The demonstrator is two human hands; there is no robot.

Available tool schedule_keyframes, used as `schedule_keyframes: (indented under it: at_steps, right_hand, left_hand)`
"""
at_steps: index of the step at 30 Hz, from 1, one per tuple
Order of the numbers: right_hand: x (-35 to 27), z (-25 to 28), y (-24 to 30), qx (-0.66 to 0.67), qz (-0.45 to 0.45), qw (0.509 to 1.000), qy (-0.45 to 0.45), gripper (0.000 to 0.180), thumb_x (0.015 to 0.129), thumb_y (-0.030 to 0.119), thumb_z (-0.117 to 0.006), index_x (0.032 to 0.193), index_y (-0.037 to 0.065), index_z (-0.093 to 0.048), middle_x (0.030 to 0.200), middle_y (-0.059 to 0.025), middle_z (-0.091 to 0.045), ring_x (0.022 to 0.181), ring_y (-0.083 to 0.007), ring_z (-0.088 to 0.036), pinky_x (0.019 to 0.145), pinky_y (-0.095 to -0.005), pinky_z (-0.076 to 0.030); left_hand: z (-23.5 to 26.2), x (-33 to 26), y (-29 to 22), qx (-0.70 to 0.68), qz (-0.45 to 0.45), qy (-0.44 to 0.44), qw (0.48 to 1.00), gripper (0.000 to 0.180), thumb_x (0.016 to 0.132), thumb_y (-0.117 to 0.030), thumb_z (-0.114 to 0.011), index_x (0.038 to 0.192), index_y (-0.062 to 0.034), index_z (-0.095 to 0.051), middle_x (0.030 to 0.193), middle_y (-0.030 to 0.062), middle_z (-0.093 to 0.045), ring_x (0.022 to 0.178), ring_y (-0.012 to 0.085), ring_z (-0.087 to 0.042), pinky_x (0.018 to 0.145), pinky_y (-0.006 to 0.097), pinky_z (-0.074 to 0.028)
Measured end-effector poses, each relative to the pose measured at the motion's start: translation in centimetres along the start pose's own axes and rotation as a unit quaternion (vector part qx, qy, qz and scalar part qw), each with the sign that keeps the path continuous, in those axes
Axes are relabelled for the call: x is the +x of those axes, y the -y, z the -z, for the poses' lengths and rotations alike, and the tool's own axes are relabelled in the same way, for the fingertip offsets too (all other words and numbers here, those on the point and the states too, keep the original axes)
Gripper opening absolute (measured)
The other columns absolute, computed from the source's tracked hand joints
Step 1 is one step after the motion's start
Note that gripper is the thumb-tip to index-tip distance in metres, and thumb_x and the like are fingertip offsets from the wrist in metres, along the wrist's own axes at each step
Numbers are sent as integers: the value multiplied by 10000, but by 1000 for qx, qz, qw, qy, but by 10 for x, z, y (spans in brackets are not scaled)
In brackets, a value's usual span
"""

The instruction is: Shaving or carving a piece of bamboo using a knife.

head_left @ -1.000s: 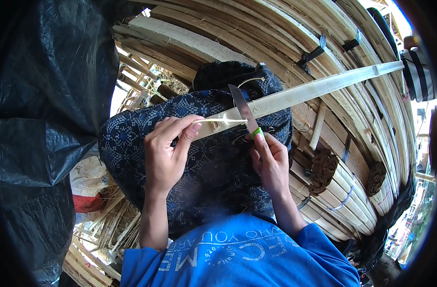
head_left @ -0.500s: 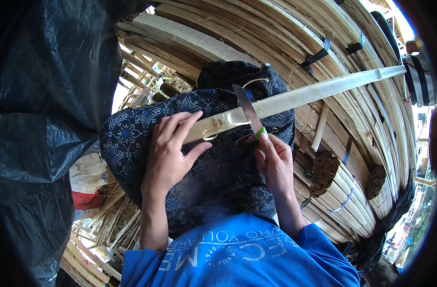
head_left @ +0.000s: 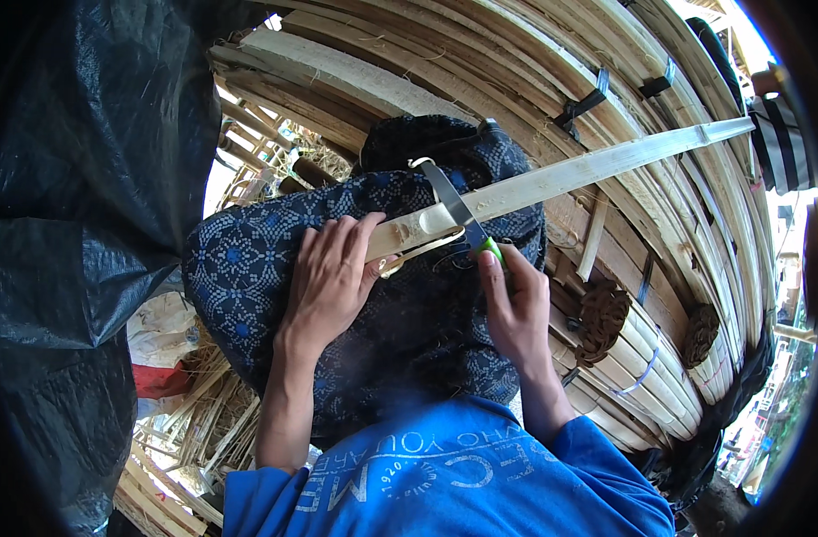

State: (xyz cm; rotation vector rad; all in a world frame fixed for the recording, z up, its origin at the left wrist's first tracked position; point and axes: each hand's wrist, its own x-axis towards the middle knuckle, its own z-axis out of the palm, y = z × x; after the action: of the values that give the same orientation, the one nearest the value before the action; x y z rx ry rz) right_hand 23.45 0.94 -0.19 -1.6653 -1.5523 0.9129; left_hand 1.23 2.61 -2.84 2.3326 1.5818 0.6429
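Note:
A long pale bamboo strip lies slantwise across the dark blue patterned cloth over my lap, its far end reaching up to the right. My left hand grips the near end, fingers over the top and thumb at the lower edge. In my right hand is a knife, held by its green handle. Its blade crosses the strip at a shallow hollow near the node. A thin curled shaving hangs along the strip's lower edge, and another curl clings near the blade tip.
Long stacked bamboo slats curve from behind my lap round to the right, some bound with black ties. Two brown woven coils sit by bundled slats. Black plastic sheeting hangs at the left. Loose thin strips lie below it.
My left fingers and thumb have closed more tightly round the strip's end. The knife has shifted slightly left and down, with a longer shaving now hanging along the lower edge.

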Motion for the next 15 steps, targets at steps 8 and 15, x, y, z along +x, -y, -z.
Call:
schedule_keyframes:
  at_steps: [8,15]
  right_hand:
    - [24,63,5,305,-3,922,-238,315,1016,321,-471,901,57,-598,554,65,-407,426,-27,-348,376,-218,-229]
    - [-20,-23,-10,183,-65,981,8,318,1010,252,-496,744,78,-506,567,52,-438,457,-45,-398,410,-217,-267]
  left_hand:
    - [-6,-2,5,11,5,-13,1000,396,942,-334,-552,1164,-7,-526,944,106,-563,859,260,-576,753,403,-438]
    - [-15,0,9,2,-31,-42,999,383,934,-325,-568,1124,7,-548,931,123,-563,839,280,-590,724,402,-482]
